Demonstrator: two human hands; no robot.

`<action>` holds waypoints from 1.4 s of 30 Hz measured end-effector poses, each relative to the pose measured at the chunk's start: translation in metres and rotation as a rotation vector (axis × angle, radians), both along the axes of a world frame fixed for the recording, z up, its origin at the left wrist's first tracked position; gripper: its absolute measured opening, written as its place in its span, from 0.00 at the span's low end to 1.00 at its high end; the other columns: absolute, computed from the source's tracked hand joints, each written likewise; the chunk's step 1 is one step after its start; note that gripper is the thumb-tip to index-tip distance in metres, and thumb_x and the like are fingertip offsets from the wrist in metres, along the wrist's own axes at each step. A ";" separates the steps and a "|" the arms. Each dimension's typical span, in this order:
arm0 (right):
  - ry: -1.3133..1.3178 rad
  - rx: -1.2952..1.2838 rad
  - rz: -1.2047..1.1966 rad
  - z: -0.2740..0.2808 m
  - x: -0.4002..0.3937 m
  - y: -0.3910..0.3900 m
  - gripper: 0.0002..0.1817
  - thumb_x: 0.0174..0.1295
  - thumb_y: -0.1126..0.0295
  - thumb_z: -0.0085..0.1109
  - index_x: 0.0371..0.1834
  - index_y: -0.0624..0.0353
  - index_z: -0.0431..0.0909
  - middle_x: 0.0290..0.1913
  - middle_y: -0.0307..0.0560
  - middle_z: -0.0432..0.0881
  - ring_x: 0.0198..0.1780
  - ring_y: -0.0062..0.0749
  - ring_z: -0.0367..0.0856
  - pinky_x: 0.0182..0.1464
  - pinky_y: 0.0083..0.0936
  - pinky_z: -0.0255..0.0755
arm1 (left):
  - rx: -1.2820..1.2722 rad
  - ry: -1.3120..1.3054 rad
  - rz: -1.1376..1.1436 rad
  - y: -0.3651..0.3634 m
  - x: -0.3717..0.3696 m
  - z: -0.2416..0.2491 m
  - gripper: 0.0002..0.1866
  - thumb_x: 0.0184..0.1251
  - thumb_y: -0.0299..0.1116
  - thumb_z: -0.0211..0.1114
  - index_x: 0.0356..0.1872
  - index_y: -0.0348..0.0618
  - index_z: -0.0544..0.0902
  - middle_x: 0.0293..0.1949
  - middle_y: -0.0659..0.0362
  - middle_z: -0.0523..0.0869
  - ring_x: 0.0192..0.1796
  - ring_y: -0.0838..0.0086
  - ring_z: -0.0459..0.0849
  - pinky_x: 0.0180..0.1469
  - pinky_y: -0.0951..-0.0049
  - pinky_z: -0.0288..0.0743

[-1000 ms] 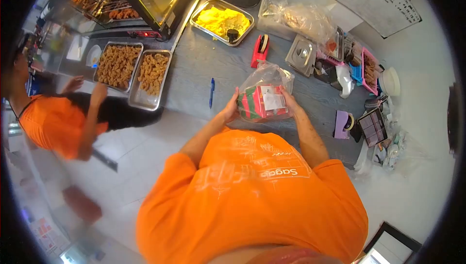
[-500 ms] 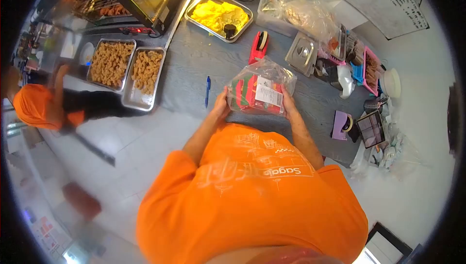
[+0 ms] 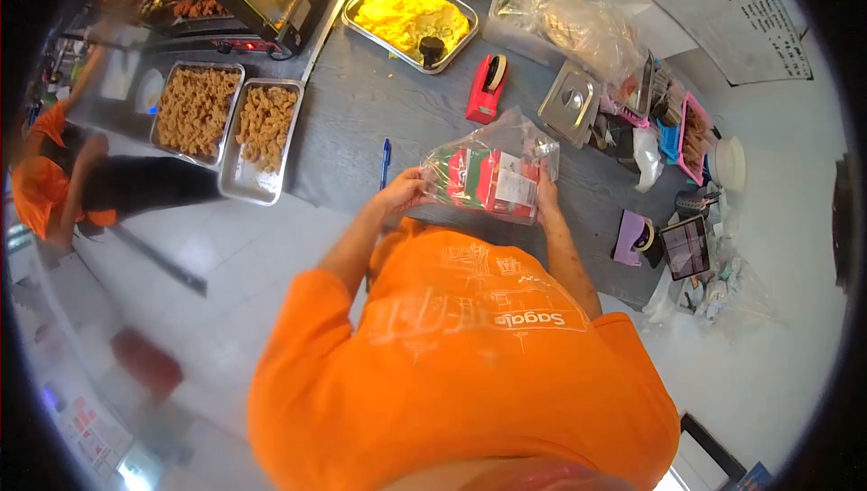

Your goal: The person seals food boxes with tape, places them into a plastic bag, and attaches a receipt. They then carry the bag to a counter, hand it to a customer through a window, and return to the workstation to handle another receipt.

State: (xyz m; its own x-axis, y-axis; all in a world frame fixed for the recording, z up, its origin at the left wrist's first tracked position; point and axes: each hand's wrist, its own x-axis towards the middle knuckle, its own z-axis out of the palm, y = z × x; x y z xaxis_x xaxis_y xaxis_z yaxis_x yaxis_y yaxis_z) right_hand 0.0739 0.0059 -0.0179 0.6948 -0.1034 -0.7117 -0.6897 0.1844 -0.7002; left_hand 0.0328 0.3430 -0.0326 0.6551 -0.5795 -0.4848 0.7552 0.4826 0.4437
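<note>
A clear plastic bag (image 3: pixel 492 175) holding a red and green box with a white label lies low over the grey counter (image 3: pixel 361 121), close to my body. My left hand (image 3: pixel 406 189) grips the bag's left end. My right hand (image 3: pixel 545 193) holds its right end, mostly hidden behind the bag. The bag's loose top bunches up toward the far side.
A blue pen (image 3: pixel 386 161) lies left of the bag. A red tape dispenser (image 3: pixel 486 86) and a tray of yellow food (image 3: pixel 414 12) stand beyond. Two trays of fried pieces (image 3: pixel 230 121) are at left. A steel lid (image 3: pixel 567 102) and clutter are at right. Another person in orange (image 3: pixel 63 184) stands at far left.
The bag has come down and tilted flatter over the counter, held in both hands throughout. The person at far left has shifted and raised an arm.
</note>
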 end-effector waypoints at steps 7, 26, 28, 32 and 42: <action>0.042 0.103 0.219 0.015 0.011 0.011 0.32 0.67 0.38 0.41 0.55 0.55 0.75 0.43 0.42 0.82 0.43 0.30 0.82 0.46 0.31 0.77 | 0.036 -0.049 -0.068 0.000 0.001 -0.002 0.31 0.55 0.13 0.52 0.64 0.43 0.68 0.56 0.56 0.78 0.57 0.69 0.78 0.58 0.70 0.74; -0.125 -0.340 -0.010 0.118 -0.015 0.017 0.30 0.69 0.43 0.40 0.50 0.60 0.78 0.41 0.49 0.82 0.36 0.29 0.82 0.31 0.26 0.79 | 1.434 -1.197 0.004 -0.009 0.041 0.163 0.17 0.55 0.33 0.68 0.47 0.44 0.82 0.47 0.55 0.80 0.48 0.59 0.79 0.50 0.59 0.74; -0.183 -0.256 -0.017 0.107 -0.034 -0.001 0.22 0.69 0.52 0.46 0.50 0.60 0.78 0.40 0.48 0.82 0.36 0.30 0.83 0.24 0.24 0.79 | 1.095 -1.455 0.004 -0.049 0.049 0.176 0.17 0.57 0.36 0.67 0.48 0.43 0.81 0.42 0.53 0.82 0.48 0.57 0.80 0.50 0.62 0.75; -0.237 -0.331 -0.057 0.072 -0.064 -0.024 0.15 0.69 0.61 0.49 0.48 0.60 0.79 0.40 0.46 0.81 0.36 0.28 0.83 0.27 0.23 0.79 | 1.274 -1.783 -0.121 -0.089 0.073 0.124 0.15 0.58 0.38 0.65 0.44 0.44 0.83 0.40 0.52 0.83 0.48 0.56 0.81 0.49 0.62 0.76; -0.443 0.032 -0.150 0.155 -0.061 0.026 0.12 0.64 0.74 0.54 0.49 0.64 0.78 0.41 0.44 0.82 0.41 0.22 0.80 0.40 0.19 0.77 | 0.939 -1.655 -0.700 -0.031 0.028 0.214 0.10 0.61 0.37 0.62 0.27 0.42 0.78 0.29 0.53 0.79 0.33 0.57 0.80 0.38 0.61 0.75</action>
State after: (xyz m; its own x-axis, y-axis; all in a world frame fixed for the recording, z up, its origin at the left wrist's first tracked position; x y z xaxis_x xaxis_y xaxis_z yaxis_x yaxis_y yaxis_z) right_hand 0.0126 0.0317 0.1368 0.9116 -0.2086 -0.3541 -0.2895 0.2855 -0.9136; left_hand 0.0606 0.3120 0.1813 0.5163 -0.8562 -0.0169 -0.6401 -0.3989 0.6566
